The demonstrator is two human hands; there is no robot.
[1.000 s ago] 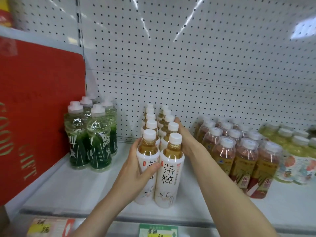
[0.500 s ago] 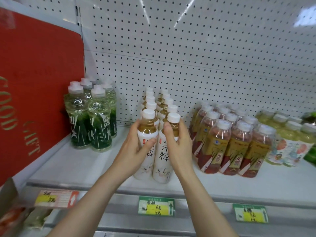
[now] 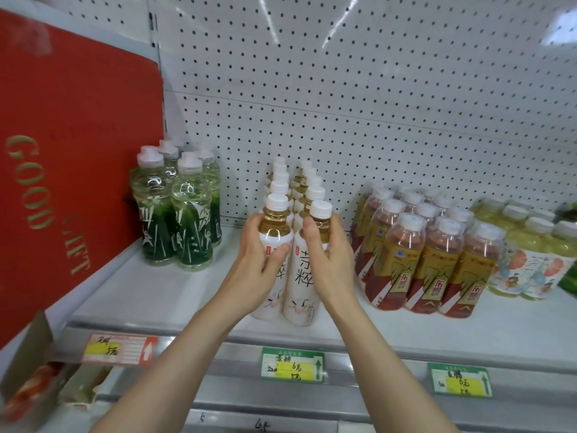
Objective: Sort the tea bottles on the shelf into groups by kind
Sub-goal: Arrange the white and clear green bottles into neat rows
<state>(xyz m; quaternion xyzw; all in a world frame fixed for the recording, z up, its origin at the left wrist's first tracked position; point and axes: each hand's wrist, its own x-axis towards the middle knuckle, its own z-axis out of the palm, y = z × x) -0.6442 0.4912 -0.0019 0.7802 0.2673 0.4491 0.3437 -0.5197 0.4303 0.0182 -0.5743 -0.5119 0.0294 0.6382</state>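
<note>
Two rows of white-labelled tea bottles with white caps run back from the middle of the shelf (image 3: 162, 295). My left hand (image 3: 259, 270) grips the front left bottle (image 3: 274, 223) around its shoulder. My right hand (image 3: 331, 264) grips the front right bottle (image 3: 304, 276), fingers curled over its neck. Both bottles stand on the shelf, side by side and touching. Left of them stands a cluster of green-labelled bottles (image 3: 178, 220). On the right stands a block of red-and-gold-labelled bottles (image 3: 431, 251), then pale yellow bottles (image 3: 530, 254).
A red gift box (image 3: 68, 170) leans at the shelf's left end. White pegboard (image 3: 343, 89) forms the back wall. Price tags (image 3: 292, 365) hang on the front rail. Bare shelf lies between the green cluster and the white rows.
My right hand came from behind the right row to the front right bottle and now grips it. My left hand stays on the front left bottle. The view has dropped slightly.
</note>
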